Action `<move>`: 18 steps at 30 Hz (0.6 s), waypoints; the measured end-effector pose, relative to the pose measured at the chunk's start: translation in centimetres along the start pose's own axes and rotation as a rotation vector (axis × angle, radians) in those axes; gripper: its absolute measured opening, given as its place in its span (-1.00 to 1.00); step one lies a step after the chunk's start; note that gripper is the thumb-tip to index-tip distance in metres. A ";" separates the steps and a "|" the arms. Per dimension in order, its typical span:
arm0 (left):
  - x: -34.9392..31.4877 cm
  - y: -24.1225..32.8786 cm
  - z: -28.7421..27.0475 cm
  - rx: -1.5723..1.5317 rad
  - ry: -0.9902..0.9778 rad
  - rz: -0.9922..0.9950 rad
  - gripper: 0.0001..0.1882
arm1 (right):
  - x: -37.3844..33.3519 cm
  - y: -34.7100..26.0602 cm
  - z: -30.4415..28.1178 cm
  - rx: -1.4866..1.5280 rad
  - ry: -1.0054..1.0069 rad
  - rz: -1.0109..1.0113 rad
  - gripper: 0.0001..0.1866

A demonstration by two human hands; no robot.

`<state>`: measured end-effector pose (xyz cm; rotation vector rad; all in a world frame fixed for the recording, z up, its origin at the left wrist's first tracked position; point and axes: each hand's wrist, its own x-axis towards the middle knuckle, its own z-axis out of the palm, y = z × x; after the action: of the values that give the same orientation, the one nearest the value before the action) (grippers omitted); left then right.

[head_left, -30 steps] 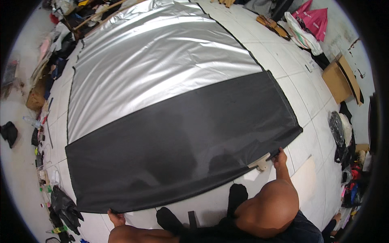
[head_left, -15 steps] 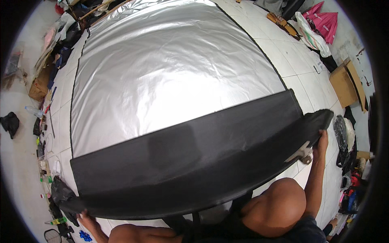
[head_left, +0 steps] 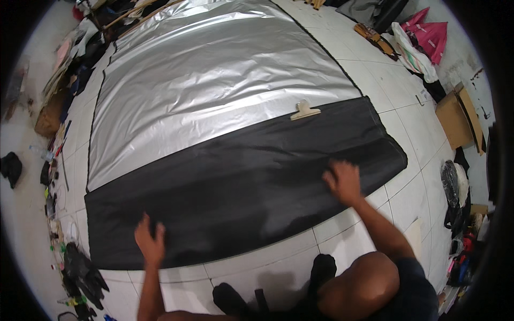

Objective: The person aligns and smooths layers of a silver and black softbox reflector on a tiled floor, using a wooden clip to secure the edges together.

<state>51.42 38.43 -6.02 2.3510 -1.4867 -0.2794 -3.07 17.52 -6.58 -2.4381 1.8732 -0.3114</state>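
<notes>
A large sheet, silver on its upper face [head_left: 214, 80], is spread over the floor, and its near end lies folded over as a wide black band [head_left: 230, 198]. My left hand [head_left: 150, 241] is over the lower left part of the band, fingers apart and holding nothing. Toward the band's right end, my right hand [head_left: 344, 182] is also open, fingers spread over the black fabric. Whether either palm touches the cloth I cannot tell. A metal bulldog clip [head_left: 305, 110] lies at the fold's far edge, beyond my right hand.
White floor tiles [head_left: 369, 69] surround the sheet. Along the right stand a cardboard box [head_left: 455, 117], a pink bag [head_left: 431, 37] and black plastic bags [head_left: 454, 192]. Clutter and a black plastic bag [head_left: 83, 273] line the left side. My feet [head_left: 230, 299] are at the near edge.
Both hands have let go of the black fabric's near corners and moved in over it. The band now lies flatter, and the clip has gone from beside my right hand to the far edge.
</notes>
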 end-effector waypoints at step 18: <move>0.5 0.6 8.6 0.230 -0.211 0.001 -0.23 | -0.8 -0.9 7.6 -0.092 -0.304 -0.097 -0.16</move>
<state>48.23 36.17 -13.71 2.5669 -1.6980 -0.3854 -0.97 17.90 -13.95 -2.4694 1.6794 0.1390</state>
